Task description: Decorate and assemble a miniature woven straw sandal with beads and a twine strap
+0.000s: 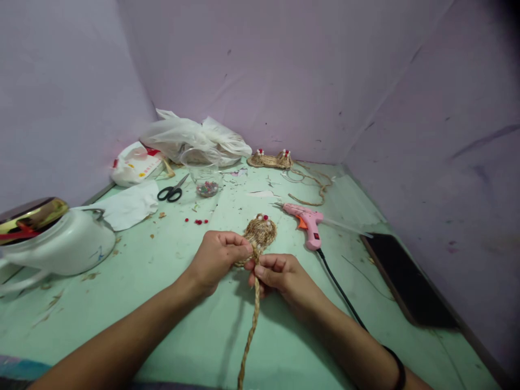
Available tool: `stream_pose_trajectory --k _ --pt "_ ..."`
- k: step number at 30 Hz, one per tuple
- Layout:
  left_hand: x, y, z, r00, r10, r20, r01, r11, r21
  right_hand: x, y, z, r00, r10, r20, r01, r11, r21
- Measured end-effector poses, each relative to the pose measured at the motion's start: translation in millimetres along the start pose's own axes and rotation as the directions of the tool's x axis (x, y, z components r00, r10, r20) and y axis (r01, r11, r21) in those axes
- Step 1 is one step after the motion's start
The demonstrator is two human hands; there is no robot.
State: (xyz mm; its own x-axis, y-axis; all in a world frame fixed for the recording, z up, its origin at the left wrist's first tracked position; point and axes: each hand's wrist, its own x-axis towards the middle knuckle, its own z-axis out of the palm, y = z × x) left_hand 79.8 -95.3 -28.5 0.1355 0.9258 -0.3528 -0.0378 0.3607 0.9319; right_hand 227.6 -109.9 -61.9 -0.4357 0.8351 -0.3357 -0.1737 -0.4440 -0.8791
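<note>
Braided cord [255, 306], pinched in left hand [218, 258], right hand [283, 277]

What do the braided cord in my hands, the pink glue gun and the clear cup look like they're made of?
Braided cord: probably plant fibre, perhaps jute; matte, tan, with plaited strands showing.
Pink glue gun: likely moulded plastic, judging by its smooth, even colour.
Clear cup: probably thin, glossy plastic, as beads show through its wall, though glass is possible.

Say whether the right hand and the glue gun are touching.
Apart: the head view shows bare table between the right hand and the glue gun.
</note>
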Motion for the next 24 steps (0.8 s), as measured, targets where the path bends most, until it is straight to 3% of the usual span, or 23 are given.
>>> stream_pose_trajectory --k 7,13,15,18,21,24 --pt "0 1 -1.2 1.0 0.028 0.011 -0.029 1.0 0.01 -1 0 2 0.999 0.015 -0.03 -0.015 1.0 -0.025" --pt "1 -3 1.0 0.998 -0.052 -0.047 0.056 0.995 0.082 -5 -1 6 0.998 0.013 0.062 0.002 0.971 -0.238" --pt "4 -7 2.6 0.995 -0.072 -0.071 0.08 0.989 0.124 -6 -3 3 0.999 -0.004 0.051 0.024 0.921 -0.389" --pt "7 -14 4.4 0.993 -0.088 -0.08 0.1 0.981 0.168 -7 -8 -8 0.997 -0.071 -0.026 0.038 0.775 -0.631" --pt "8 -18 4.3 0.992 -0.097 -0.082 0.111 0.979 0.174 -9 -16 -17 0.979 -0.171 -0.113 0.024 0.646 -0.763" --pt "7 -17 3.7 0.992 -0.106 -0.074 0.118 0.979 0.168 -11 -21 -17 0.968 -0.205 -0.148 0.022 0.652 -0.758"
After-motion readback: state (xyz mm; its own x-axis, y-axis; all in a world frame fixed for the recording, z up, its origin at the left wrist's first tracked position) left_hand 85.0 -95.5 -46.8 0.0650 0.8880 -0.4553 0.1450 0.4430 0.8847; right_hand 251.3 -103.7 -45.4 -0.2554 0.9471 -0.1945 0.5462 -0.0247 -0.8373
